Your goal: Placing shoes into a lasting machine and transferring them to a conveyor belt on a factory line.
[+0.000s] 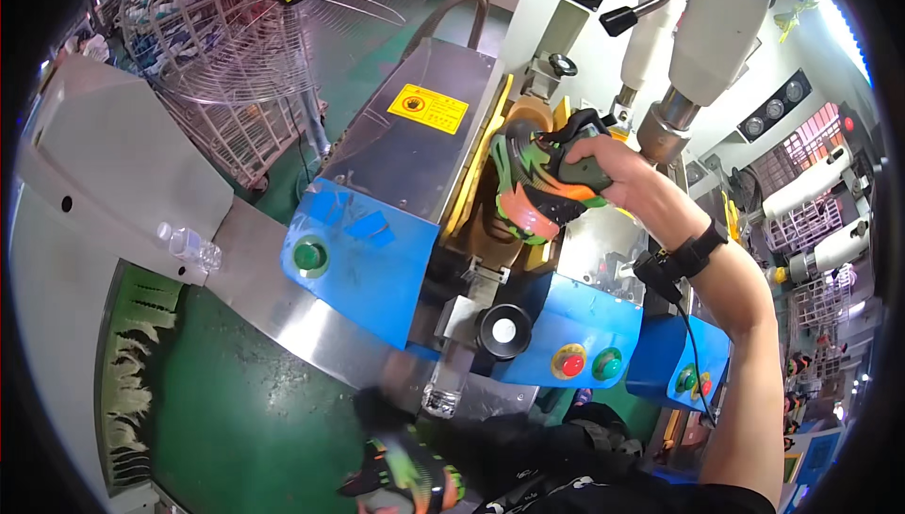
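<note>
My right hand (603,161) is closed around the collar of a black, green and orange sneaker (533,184), with a dark grey-green insert showing in its opening. This sneaker is tilted in the machine's bay, between yellow side pads (479,165). At the lower edge, a second sneaker (412,467) of like colours is smeared by motion. My left hand (383,503) seems closed on it, though the frame edge and blur hide most of the fingers. A black band with a cable circles my right wrist.
Blue control housings carry a green button (309,253) and a red button (568,361). A black round knob (504,330) juts out in front of the bay. White press cylinders (712,43) hang above. To the left are a clear bottle (195,248) and a large wire-cage fan (283,5).
</note>
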A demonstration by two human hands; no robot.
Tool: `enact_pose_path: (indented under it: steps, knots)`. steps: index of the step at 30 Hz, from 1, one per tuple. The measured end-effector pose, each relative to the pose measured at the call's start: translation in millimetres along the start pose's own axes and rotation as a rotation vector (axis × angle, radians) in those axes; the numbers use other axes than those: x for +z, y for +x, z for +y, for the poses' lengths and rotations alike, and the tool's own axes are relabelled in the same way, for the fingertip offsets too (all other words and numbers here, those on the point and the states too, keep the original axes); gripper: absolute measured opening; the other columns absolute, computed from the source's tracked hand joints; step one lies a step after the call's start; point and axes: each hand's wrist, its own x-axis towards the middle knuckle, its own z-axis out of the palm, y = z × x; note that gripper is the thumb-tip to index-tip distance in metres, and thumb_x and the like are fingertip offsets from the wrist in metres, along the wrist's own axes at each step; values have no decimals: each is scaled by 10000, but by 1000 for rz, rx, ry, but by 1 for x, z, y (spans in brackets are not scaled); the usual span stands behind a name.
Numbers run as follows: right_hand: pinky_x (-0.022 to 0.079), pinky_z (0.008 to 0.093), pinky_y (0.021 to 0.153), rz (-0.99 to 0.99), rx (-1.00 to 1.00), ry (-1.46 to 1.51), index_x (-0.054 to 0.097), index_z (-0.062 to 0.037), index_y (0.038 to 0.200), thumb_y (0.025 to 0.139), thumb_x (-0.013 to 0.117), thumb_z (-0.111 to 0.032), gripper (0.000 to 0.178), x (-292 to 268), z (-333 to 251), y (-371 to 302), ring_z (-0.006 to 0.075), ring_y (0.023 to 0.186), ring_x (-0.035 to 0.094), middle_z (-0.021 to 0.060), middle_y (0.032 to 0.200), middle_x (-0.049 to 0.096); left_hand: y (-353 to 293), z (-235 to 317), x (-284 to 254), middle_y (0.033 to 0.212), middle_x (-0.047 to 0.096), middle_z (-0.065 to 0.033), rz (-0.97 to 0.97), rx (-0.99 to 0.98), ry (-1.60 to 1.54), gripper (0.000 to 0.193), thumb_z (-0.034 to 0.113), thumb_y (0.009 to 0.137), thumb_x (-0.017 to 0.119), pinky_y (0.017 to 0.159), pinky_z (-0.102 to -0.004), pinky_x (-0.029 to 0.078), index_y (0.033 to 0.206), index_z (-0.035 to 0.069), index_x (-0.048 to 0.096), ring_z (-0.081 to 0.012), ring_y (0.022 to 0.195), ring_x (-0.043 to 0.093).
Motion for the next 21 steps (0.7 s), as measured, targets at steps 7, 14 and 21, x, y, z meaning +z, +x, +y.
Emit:
enact_pose_path:
  steps: [7,14,21]
  knots:
    - [567,379,814,44,-24,-33,547,83,1010,783,557,15,237,12,5,11,279,840,649,177,969,620,6,-46,42,1216,533,-119,-378,401,295,697,105,759,728,912,-327,445,1357,-15,391,-223,1116,515]
    - [579,385,734,7,-39,102,531,64,976,729,565,83,250,3,12,35,282,808,647,158,935,594,16,-67,43,1238,527,-95,-334,436,378,650,94,785,707,935,-304,426,1358,22,408,-195,1124,510]
    - [509,377,549,279,-237,-265,570,77,875,674,630,31,215,60,24,55,247,673,620,145,819,603,17,-67,38,1236,530,-107,-358,595,498,627,96,797,682,937,-302,425,1359,30,412,-200,1120,515]
